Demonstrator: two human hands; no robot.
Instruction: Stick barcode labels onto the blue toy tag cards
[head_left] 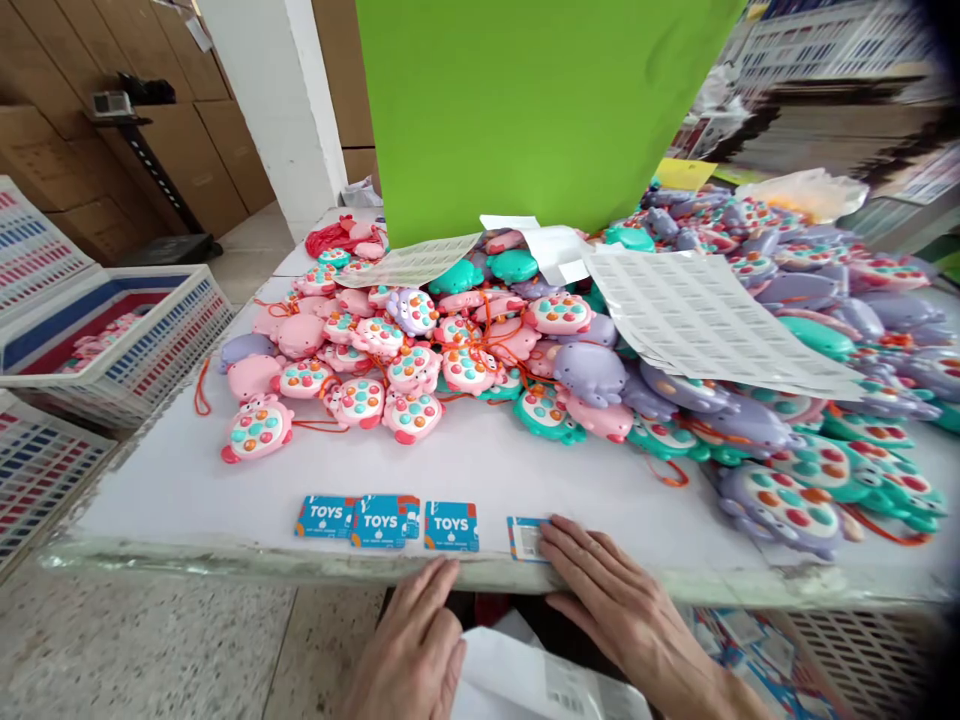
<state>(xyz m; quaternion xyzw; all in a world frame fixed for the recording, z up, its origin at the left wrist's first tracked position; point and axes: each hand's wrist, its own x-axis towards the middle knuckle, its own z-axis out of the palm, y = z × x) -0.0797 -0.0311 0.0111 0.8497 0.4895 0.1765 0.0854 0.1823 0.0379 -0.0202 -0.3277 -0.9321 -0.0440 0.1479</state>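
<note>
My right hand (pixel 615 595) lies with its fingers stretched out over a small card (pixel 525 538) at the table's front edge, covering its right part. The card's visible side shows a pale label-like patch and a blue border. My left hand (pixel 412 640) is just off the edge, fingers drawn together; whatever they pinch, if anything, is hidden. Beside it, below the table edge, is a white sheet (pixel 510 675) with printed labels. Left of the card lie blue "TOYS" cards (pixel 451 526), some overlapping (pixel 379 522).
Pink, purple and teal animal-shaped toys (pixel 412 370) with orange cords are heaped across the table. Label sheets (pixel 720 310) rest on them, before a green panel (pixel 525 110). White plastic baskets (pixel 142 340) stand at left; another basket (pixel 862 650) sits below at right.
</note>
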